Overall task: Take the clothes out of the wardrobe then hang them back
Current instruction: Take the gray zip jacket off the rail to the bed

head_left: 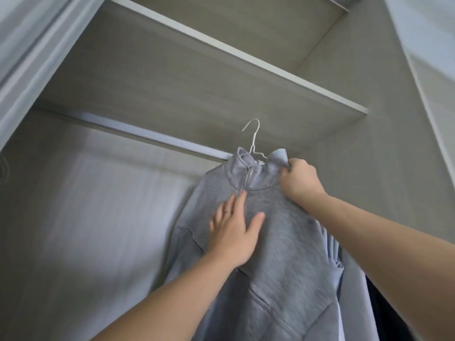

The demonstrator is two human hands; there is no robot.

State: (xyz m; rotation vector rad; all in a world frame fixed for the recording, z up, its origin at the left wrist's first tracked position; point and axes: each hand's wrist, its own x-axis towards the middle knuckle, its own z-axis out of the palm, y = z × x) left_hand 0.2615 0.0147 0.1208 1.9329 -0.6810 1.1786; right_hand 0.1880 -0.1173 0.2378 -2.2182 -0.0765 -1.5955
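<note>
Shelf [221, 77] above hanger [253, 139], rail [147, 134] behind sweatshirt [283, 242]

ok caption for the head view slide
Right hand grips the grey sweatshirt at its collar, left hand flat on its chest, white hanger off the rail.

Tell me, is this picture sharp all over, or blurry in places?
Head view: the grey sweatshirt, white hanger, left hand and right hand look fairly sharp; the back panel on the left is smeared by motion blur; light is soft and even, without glare; the lower right corner falls dark.
</note>
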